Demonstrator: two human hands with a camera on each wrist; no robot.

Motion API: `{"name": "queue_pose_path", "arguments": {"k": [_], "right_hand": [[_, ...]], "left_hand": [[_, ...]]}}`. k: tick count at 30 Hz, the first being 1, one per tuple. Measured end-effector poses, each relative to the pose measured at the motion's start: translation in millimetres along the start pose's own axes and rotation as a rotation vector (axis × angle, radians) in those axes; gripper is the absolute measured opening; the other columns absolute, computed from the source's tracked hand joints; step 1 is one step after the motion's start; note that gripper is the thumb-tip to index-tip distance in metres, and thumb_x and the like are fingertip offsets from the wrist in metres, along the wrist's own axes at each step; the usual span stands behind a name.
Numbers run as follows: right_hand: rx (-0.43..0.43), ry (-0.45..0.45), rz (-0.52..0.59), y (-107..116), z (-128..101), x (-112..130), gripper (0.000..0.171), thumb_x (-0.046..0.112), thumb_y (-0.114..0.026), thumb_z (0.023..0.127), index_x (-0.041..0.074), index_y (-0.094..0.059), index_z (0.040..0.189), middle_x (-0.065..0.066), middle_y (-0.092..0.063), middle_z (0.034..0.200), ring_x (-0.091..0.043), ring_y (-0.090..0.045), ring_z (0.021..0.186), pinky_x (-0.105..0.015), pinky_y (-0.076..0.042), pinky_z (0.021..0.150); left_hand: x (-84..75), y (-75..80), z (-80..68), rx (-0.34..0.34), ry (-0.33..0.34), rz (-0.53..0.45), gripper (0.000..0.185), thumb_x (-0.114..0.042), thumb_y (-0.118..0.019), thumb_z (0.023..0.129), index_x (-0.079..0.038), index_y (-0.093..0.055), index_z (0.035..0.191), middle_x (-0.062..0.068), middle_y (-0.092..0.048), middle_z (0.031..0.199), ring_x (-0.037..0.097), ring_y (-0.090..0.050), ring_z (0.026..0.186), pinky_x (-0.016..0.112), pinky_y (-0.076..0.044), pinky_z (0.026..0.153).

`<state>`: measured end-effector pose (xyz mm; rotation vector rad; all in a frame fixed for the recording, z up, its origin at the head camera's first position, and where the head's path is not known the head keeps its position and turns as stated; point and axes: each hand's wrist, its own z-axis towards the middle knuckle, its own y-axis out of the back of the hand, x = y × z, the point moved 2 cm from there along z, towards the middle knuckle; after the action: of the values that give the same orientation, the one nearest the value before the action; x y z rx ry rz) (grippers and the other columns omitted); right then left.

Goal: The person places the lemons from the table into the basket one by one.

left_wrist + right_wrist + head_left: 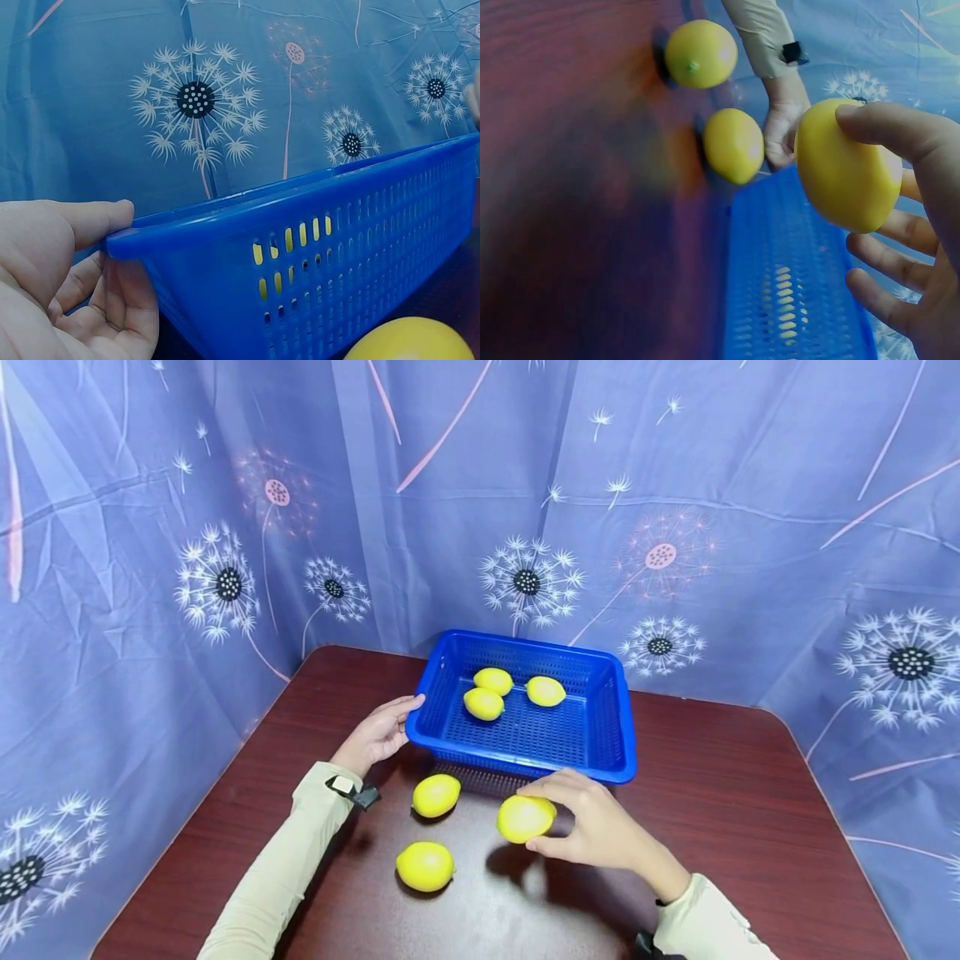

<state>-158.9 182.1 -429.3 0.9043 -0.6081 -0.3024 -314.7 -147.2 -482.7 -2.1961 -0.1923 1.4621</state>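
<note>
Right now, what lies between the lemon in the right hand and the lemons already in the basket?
Only the basket's near wall. In the head view the held lemon sits just outside it, and the three lemons lie inside beyond it.

Left hand (378,735) gripping; right hand (592,822) pinching, fingers seemingly curled.

Three lemons (502,691) lie in the basket (600,735); two lemons (431,831) lie before it.
</note>
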Motion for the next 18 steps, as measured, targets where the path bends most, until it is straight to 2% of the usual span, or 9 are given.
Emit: {"name": "queue_pose_path", "arguments": {"k": [5,11,18], "right_hand": [[-0.003,-0.010,0.018,18.8,8.5,-11.6,0.054,0.038,-0.090,0.076,0.022,-0.070,0.124,0.012,-0.072,0.114,-0.011,-0.062,0.100,-0.035,-0.055,0.081],[0.057,-0.114,0.062,44.5,20.7,-30.6,0.055,0.039,-0.090,0.077,0.025,-0.070,0.127,0.013,-0.070,0.118,-0.007,-0.060,0.100,-0.032,-0.055,0.077],[0.083,-0.139,0.090,67.3,37.4,-52.3,0.056,0.031,-0.091,0.076,0.019,-0.070,0.127,0.005,-0.072,0.121,-0.011,-0.061,0.100,-0.035,-0.058,0.075]], "left_hand": [[-0.1,1.1,0.6,0.010,-0.001,-0.012,0.015,-0.019,-0.058,0.106,-0.008,-0.055,0.116,0.004,-0.073,0.099,0.013,-0.070,0.085,0.024,-0.059,0.076],[-0.1,1.7,1.1,0.006,0.005,-0.008,0.016,-0.019,-0.057,0.107,-0.008,-0.055,0.118,0.004,-0.073,0.100,0.012,-0.071,0.085,0.024,-0.059,0.077],[0.1,0.4,0.6,-0.005,0.012,0.000,0.024,-0.020,-0.057,0.107,-0.006,-0.050,0.125,0.003,-0.073,0.100,0.012,-0.070,0.086,0.023,-0.059,0.077]]}}
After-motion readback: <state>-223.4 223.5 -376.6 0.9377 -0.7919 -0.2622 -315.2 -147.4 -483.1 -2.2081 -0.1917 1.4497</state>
